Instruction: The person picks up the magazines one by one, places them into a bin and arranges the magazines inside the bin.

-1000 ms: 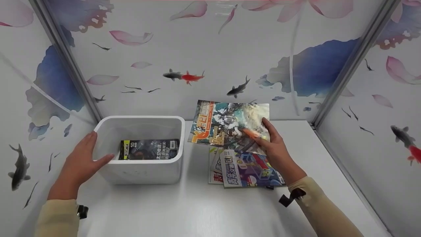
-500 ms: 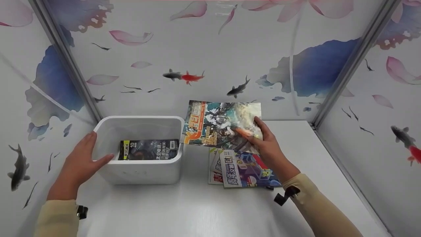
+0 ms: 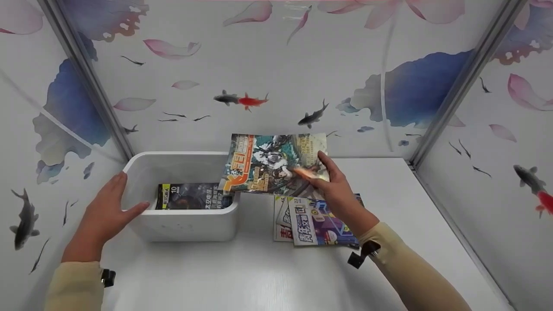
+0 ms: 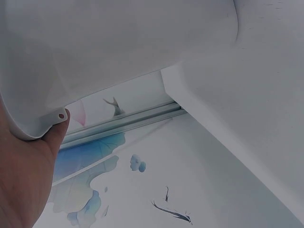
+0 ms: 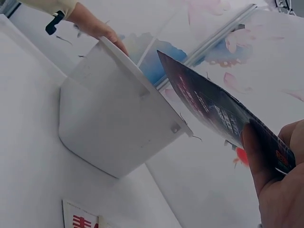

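A white plastic bin [image 3: 185,228] stands at the left of the table, with a dark magazine [image 3: 185,197] lying inside. My left hand [image 3: 101,216] holds the bin's left front corner, thumb over the front rim and fingers along the left side. My right hand [image 3: 343,192] pinches the right edge of a colourful magazine [image 3: 268,166], thumb on its cover. Held in the air, this magazine has its left end over the bin's right rim. In the right wrist view its dark back [image 5: 209,102] shows, fingers behind it. Below the right hand lie stacked magazines [image 3: 317,222], the top one purple.
White panels [image 3: 276,65] printed with koi and petals enclose the table at the back and both sides. Metal strips [image 3: 466,82] run up the corners. The white tabletop [image 3: 268,276] extends in front of the bin and the stack.
My right hand has carried the colourful magazine leftward, so its left end now overlaps the bin's right rim. The left hand, bin and stack stay in place.
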Tool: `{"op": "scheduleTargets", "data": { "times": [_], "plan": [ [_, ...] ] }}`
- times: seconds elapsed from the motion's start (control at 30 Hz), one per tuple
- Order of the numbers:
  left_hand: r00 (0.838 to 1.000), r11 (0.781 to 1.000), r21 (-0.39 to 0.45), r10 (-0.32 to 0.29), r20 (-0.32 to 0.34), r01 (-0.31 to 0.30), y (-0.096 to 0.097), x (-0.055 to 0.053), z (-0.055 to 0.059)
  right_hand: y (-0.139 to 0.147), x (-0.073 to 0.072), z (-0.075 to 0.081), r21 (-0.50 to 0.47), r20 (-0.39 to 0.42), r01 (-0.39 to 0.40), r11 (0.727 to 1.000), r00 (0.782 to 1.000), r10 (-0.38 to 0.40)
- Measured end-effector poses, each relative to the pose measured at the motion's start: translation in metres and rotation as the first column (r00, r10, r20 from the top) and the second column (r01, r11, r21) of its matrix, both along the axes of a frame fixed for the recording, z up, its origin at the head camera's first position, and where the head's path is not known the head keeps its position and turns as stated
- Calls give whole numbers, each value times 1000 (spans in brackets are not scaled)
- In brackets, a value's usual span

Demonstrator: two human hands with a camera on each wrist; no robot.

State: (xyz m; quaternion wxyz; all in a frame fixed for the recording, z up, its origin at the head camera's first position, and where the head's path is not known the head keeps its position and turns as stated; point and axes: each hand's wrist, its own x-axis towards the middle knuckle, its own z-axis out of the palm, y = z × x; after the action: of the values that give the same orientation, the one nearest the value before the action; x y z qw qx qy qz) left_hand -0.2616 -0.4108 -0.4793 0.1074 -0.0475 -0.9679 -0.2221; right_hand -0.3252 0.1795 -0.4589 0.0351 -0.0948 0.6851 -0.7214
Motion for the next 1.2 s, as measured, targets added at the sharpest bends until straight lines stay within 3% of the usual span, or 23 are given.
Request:
{"op": "scheduleTargets", "data": {
  "times": [0.3,0.5,0.93,1.2],
  "plan": [
    [1000,1000,7,2,6,-2,1,1,1,-24,1,2,-52,51,6,999,999,-4],
    [1000,1000,8,1,8,-1,1,2,1,-37,2,2,-60,40,2,998,999,0],
    [1000,1000,26,3,25,-3,3,2,3,-69,2,4,-192,45,-21,981,999,30],
    [1000,1000,28,5,18,-5,3,2,3,-87,3,5,-184,57,-31,982,997,42]
  ]
}}
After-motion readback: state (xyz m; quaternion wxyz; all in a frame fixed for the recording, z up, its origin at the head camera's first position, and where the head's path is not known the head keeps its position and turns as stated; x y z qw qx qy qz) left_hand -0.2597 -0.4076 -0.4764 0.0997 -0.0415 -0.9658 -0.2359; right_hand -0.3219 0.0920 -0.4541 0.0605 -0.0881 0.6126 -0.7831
